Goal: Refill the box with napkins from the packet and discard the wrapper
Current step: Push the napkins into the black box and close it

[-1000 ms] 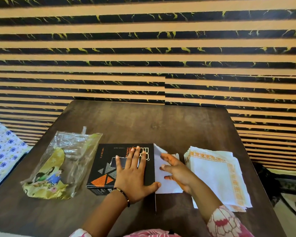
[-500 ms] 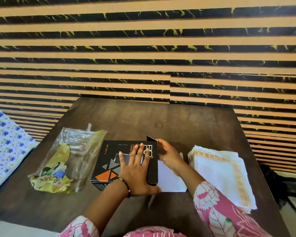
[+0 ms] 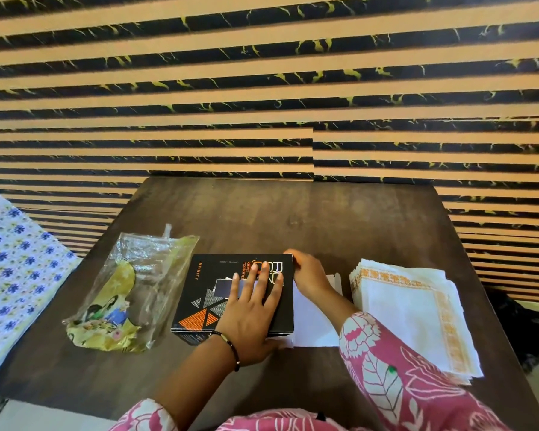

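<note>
A black box [image 3: 209,293] with orange triangles lies flat in the middle of the dark wooden table [image 3: 293,219]. My left hand [image 3: 252,315] presses flat on its lid, fingers spread. My right hand [image 3: 308,275] is at the box's right end, fingers curled against the far right corner where the flap is. White flaps or paper [image 3: 315,325] stick out at that end. A stack of white napkins [image 3: 411,312] with orange borders lies to the right. The crumpled clear and yellow wrapper [image 3: 128,293] lies left of the box.
A striped black and tan wall [image 3: 262,88] rises behind the table. A floral blue and white cloth [image 3: 10,269] lies off the table's left edge. Bare tabletop stretches behind the box.
My right hand moved from the white flap up to the box's far right corner, and the black end flap that stood up half a second ago now lies down. The left hand stayed put.
</note>
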